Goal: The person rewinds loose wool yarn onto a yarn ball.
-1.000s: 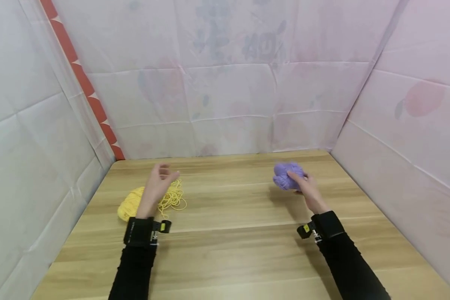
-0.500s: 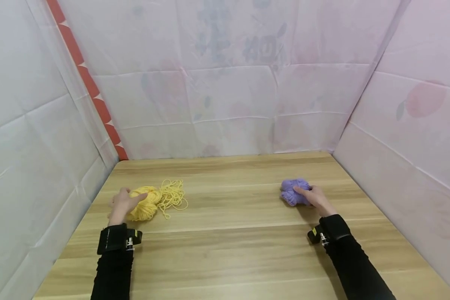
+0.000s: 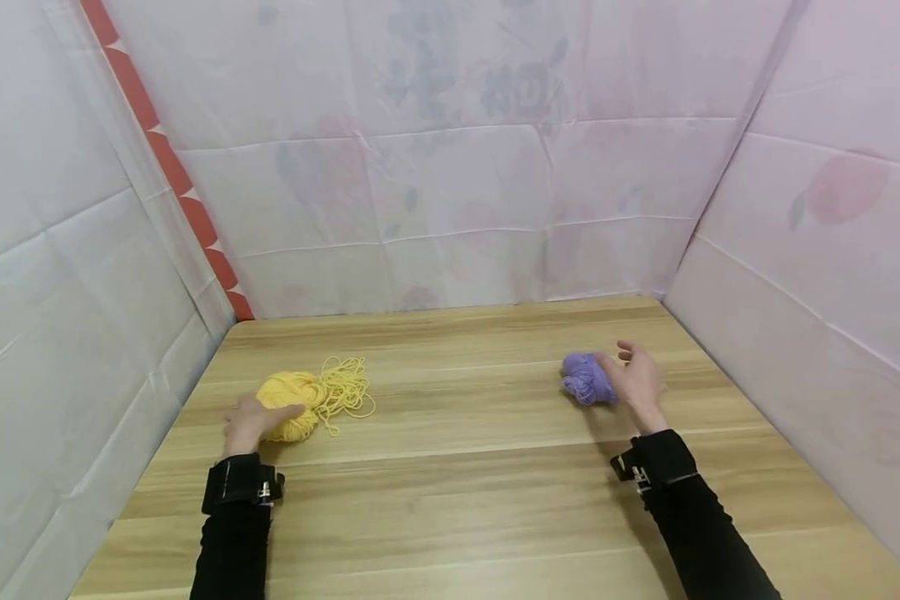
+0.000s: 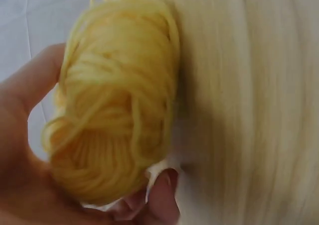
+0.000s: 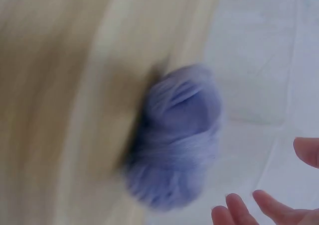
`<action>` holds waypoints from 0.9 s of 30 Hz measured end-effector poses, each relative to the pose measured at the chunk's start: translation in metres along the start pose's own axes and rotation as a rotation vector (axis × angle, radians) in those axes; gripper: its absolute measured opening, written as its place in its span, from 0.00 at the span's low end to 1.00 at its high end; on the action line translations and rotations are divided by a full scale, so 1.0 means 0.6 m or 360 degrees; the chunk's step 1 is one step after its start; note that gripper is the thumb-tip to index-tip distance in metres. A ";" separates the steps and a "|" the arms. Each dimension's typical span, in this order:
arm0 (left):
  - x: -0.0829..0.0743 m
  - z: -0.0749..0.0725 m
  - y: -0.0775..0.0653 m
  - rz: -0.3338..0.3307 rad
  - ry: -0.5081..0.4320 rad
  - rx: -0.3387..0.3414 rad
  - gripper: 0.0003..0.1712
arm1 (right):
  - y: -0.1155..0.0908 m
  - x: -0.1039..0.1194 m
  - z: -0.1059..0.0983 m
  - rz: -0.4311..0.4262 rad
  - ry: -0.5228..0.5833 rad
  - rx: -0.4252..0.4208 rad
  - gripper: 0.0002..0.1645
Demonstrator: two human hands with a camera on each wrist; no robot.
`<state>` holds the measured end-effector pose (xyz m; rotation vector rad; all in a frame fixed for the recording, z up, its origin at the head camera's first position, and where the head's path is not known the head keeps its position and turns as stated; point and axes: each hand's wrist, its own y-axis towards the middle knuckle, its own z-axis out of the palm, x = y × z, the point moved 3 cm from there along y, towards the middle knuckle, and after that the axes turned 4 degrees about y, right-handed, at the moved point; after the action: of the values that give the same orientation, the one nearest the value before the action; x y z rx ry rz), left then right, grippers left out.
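A ball of yellow yarn lies on the left of the table, with a tangle of loose strands trailing from its right end. My left hand grips its near left side; in the left wrist view the thumb runs along one side and curled fingertips show under the other. On the right sits a ball of purple yarn. Beside it my right hand holds nothing, its fingers spread loosely. The right wrist view shows a gap between the purple yarn and the fingertips.
Both balls stand on a wood-grain table. Pale printed sheets hang as walls at the back, left and right. A red strip runs down the back left corner. Black straps with small cameras sit on both wrists.
My left hand has come down from above the yellow yarn and taken hold of its left side. My right hand has lowered the purple yarn to the table and let go of it.
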<state>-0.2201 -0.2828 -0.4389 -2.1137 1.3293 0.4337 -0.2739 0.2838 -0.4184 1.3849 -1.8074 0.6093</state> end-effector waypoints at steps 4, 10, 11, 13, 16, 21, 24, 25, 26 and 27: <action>-0.011 0.003 -0.002 0.0111 -0.0121 -0.0161 0.53 | -0.012 0.029 0.009 -0.0094 0.0163 -0.0007 0.35; -0.062 -0.014 -0.029 0.0292 -0.0145 -0.0241 0.49 | -0.033 0.080 0.037 -0.0317 0.0357 0.0130 0.33; -0.075 -0.019 -0.037 0.0334 -0.0145 -0.0252 0.48 | -0.037 0.089 0.043 -0.0364 0.0385 0.0169 0.34; -0.103 -0.028 -0.052 0.0425 -0.0132 -0.0261 0.48 | -0.044 0.109 0.058 -0.0469 0.0443 0.0235 0.34; -0.153 -0.039 -0.077 0.0596 -0.0200 -0.0199 0.48 | -0.052 0.145 0.082 -0.0574 0.0544 0.0305 0.32; -0.232 -0.038 -0.126 0.0828 -0.0323 -0.0034 0.44 | -0.075 0.204 0.120 -0.0693 0.0725 0.0499 0.31; -0.269 -0.029 -0.153 0.0926 -0.0387 0.0047 0.42 | -0.096 0.233 0.137 -0.0730 0.0887 0.0698 0.31; -0.280 -0.026 -0.161 0.0954 -0.0421 0.0076 0.42 | -0.104 0.241 0.142 -0.0734 0.0941 0.0762 0.32; -0.290 -0.024 -0.170 0.0982 -0.0462 0.0109 0.41 | -0.111 0.250 0.145 -0.0733 0.0985 0.0827 0.34; -0.300 -0.022 -0.179 0.1008 -0.0498 0.0137 0.41 | -0.119 0.258 0.149 -0.0730 0.1026 0.0886 0.36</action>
<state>-0.2049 -0.1309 -0.2947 -1.4404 1.7625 0.9022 -0.2495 0.1048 -0.3530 1.6332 -0.7988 1.1911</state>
